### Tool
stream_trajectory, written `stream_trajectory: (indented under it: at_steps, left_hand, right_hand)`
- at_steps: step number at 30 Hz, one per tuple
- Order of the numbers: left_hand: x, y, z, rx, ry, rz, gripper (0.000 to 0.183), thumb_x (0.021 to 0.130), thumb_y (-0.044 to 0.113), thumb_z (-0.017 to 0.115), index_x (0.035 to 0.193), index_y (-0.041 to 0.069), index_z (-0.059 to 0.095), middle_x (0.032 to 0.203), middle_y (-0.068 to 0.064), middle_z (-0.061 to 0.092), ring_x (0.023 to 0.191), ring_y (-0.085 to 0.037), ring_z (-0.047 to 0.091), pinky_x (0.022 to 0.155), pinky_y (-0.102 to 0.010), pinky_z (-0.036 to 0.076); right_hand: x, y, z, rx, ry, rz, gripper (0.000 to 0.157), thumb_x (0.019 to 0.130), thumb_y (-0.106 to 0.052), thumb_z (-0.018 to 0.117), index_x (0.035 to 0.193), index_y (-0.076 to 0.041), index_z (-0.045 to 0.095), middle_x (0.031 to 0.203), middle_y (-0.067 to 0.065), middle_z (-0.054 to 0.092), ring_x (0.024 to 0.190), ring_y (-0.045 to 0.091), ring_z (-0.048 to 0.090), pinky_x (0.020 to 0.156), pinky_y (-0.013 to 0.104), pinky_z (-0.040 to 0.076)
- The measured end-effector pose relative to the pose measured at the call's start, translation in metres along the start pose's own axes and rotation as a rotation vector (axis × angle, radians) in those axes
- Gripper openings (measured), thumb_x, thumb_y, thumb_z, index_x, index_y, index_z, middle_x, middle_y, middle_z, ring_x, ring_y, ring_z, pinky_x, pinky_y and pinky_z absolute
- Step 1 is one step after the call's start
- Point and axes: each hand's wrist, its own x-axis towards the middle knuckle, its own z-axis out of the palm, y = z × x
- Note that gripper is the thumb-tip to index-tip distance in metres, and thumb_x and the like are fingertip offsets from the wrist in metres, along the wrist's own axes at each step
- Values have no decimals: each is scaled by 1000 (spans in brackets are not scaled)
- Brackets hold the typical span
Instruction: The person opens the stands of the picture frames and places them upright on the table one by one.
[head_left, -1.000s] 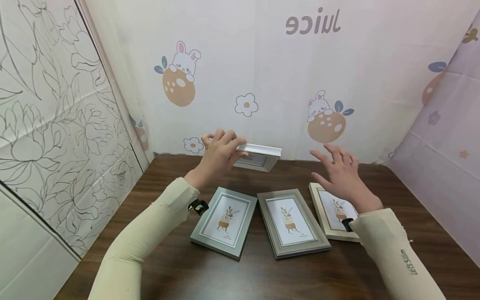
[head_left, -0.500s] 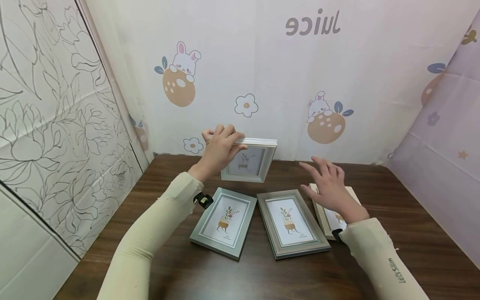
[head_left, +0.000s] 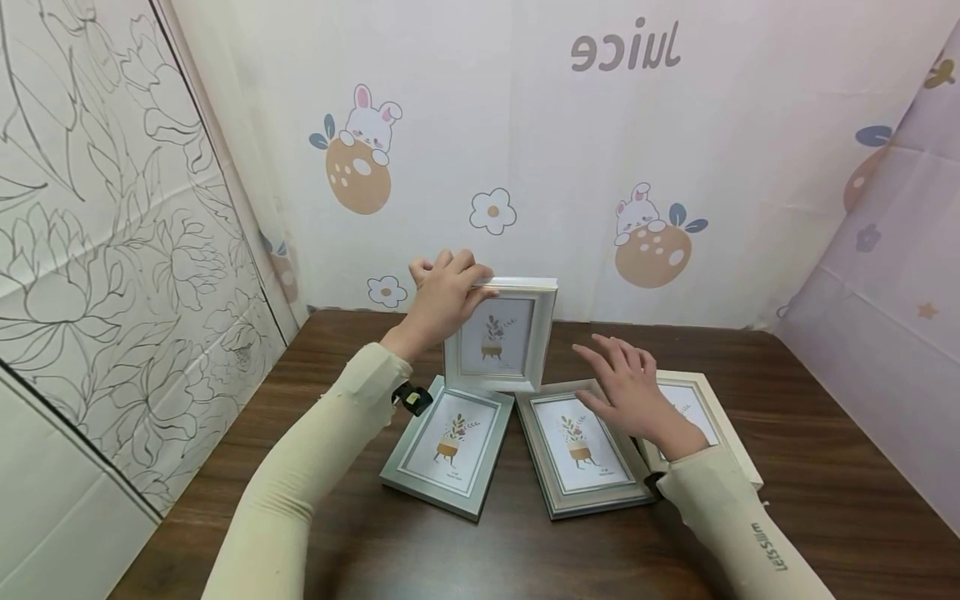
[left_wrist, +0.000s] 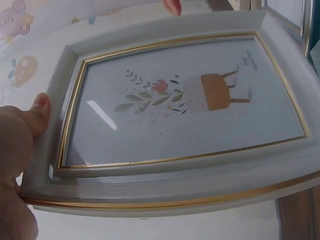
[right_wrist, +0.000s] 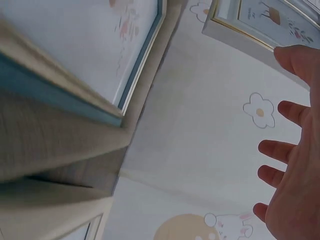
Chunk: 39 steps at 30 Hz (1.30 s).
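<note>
My left hand (head_left: 442, 302) grips a white picture frame (head_left: 497, 340) by its top edge at the upper left corner. The frame is upright, held up behind the others, with its picture of a flower pot facing me. In the left wrist view, gold lines border the white frame's picture (left_wrist: 165, 107), and a thumb (left_wrist: 40, 112) lies on the rim. My right hand (head_left: 626, 392) hovers with spread fingers over a taupe picture frame (head_left: 576, 450) and a cream picture frame (head_left: 731, 433), holding nothing. In the right wrist view its fingers (right_wrist: 275, 150) are apart.
A grey-green picture frame (head_left: 450, 446) lies face up at left, beside the taupe one. The cream frame lies right of the taupe one, partly hidden by my right arm. A printed curtain (head_left: 525, 125) rises behind the brown wooden table (head_left: 495, 554).
The white frame has swung down from nearly level to upright, so its picture now faces me. My right hand has moved left and nearer to me, uncovering part of the cream frame.
</note>
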Motion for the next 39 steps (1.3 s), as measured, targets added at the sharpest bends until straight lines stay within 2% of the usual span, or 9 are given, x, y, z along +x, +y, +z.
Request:
stream_trajectory:
  at_steps: [7,18,26,33,39]
  left_hand:
    - [1,4,1,-11,-46,-14,28,96,31,65,111,8,71,97,-3,55,86,-25,42,86,-56,18]
    - [4,12,2,-41,-94,-45,30,97,32,64,113,7,71,99,-3,57,88,-24,43,86,-55,17]
    - [6,15,3,-36,-99,-67,31,99,35,61,114,9,71,97,-2,55,87,-23,43,86,-54,17]
    - [8,16,3,-39,-94,-69,30,98,33,62,113,9,71,96,-2,55,86,-23,42,85,-53,17]
    - [11,12,5,-47,-101,-81,30,99,34,61,113,10,71,96,-2,55,86,-23,41,85,-53,16]
  right_hand:
    - [2,-12,6,22,-30,1,65,94,-31,67,149,-11,38,152,22,27,137,46,23,100,66,17]
    - [8,-22,11,-20,-9,-20,62,93,-33,67,143,-2,46,152,22,30,138,44,23,101,63,19]
    - [12,-30,14,-42,93,-79,52,91,-25,69,129,4,50,148,26,33,134,44,27,98,62,21]
    - [16,-35,15,-105,63,-63,42,94,-23,68,116,8,50,145,30,33,133,45,28,99,61,21]
    - [20,-35,14,-163,76,-77,45,93,-25,69,116,10,51,140,31,38,129,46,33,97,60,26]
